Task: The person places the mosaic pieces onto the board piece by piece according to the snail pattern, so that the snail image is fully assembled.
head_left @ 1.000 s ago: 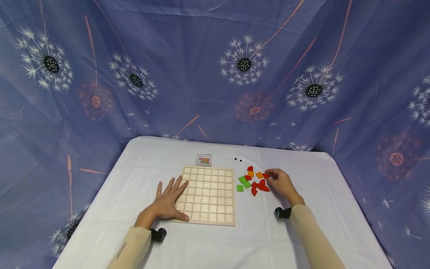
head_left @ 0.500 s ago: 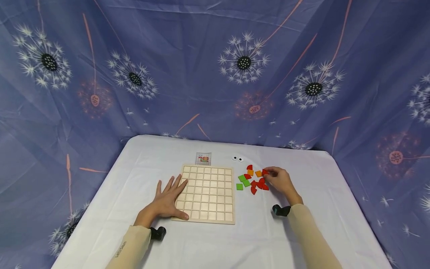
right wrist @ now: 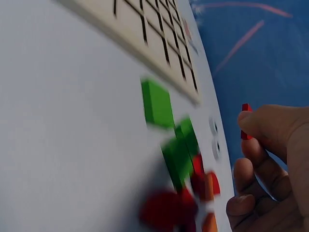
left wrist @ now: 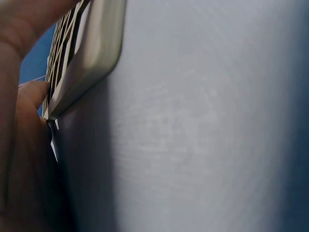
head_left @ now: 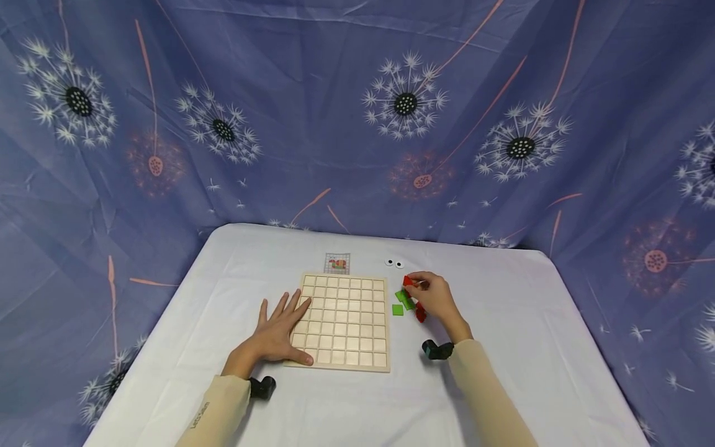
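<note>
My left hand (head_left: 276,338) lies spread with straight fingers over the left edge of a wooden grid board (head_left: 357,323); the left wrist view shows its thumb near the board's corner. Between thumb and fingertip, my right hand (head_left: 438,299) pinches a small red tile (right wrist: 245,134), held above the table to the right of the board. Beneath that hand are green square tiles (right wrist: 157,104), red tiles (right wrist: 161,208) and orange tiles (right wrist: 209,187). In the head view the hand hides part of this pile.
Two round eye pieces (head_left: 395,263) lie beyond the pile. A small picture card (head_left: 337,263) is at the board's far edge. A white cloth (head_left: 346,410) covers the table, and a blue patterned curtain (head_left: 313,124) hangs behind it.
My right hand has taken up a red tile from the right side of the pile and moved left with it, toward the board. My left hand stays put.
</note>
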A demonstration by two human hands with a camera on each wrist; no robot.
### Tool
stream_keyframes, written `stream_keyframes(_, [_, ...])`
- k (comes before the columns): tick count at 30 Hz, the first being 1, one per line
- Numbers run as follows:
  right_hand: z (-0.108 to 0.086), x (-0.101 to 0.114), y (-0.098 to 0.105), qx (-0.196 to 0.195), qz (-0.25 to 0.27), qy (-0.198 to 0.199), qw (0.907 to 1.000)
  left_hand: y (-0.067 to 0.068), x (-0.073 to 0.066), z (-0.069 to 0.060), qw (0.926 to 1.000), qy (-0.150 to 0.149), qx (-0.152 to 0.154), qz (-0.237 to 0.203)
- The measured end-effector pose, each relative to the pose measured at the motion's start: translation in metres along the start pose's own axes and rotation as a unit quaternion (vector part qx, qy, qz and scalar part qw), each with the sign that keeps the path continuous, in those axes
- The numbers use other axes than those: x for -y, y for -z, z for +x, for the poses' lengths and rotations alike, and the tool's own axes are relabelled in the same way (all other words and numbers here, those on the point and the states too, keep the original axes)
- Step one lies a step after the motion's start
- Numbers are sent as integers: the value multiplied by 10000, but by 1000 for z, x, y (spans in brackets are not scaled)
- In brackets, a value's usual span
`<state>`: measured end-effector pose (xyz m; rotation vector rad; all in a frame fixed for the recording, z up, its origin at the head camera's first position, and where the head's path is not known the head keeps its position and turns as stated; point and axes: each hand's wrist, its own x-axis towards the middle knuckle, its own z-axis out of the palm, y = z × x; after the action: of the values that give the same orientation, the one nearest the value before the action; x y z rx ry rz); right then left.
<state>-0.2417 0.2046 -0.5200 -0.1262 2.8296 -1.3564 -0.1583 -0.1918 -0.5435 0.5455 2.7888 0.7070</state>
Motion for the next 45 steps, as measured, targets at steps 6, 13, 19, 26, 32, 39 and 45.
stream_keyframes(6, [-7, 19, -26, 206, -15, 214, 9996, 1, 0, 0, 10000, 45, 23, 6])
stream_keyframes(13, [-18, 36, -53, 529, -23, 160, 9985, 1, 0, -1, 10000, 32, 14, -36])
stream_keyframes(19, [-22, 44, -66, 802, -272, 216, 9962, 0, -1, 0, 10000, 21, -17, -70])
stream_keyframes(26, [-19, 43, -72, 922, -756, 508, 9916, 1, -1, -1, 10000, -3, -31, -65])
stream_keyframes(32, [-20, 44, -74, 1020, -681, 600, 9906, 1, -2, -1, 10000, 1, -32, -36])
stream_keyframes(39, [-22, 45, -75, 1148, -683, 595, 9892, 1, -2, -1, 10000, 19, -2, -52])
stream_keyframes(45, [-23, 44, -75, 1136, -517, 495, 9910, 2, -3, -1, 10000, 28, 6, -45])
